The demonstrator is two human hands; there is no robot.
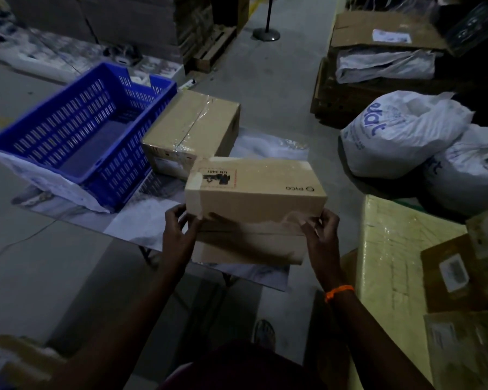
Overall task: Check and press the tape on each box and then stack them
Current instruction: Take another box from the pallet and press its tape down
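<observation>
The step in hand looks like the checking and pressing of one box, with stacking not yet begun. The box (254,192) sits at the near edge of the table (141,220), toward its right corner, tipped so its long taped side faces the person. I cannot tell whether its underside rests on the table or is held just clear of it. The left hand (178,229) grips the box's left end, fingers curled round the lower corner. The right hand (321,235) grips the right end the same way, its thumb lying on the clear tape (251,229) that runs along the near side. Neither hand has anything else in it.

A second box (192,128), its top seam taped, stands behind it near the middle of the far edge, just apart from the held one. A blue crate (130,170) fills the left half of the table, touching or nearly touching that second box.

The next move probably calls for running fingers along the tape, then lifting this box up and back onto the second one. The way there is open. Room is tight on the right, where a yellow wrapped carton (392,263) stands close to the table's edge and white sacks (400,130) lie beyond it
</observation>
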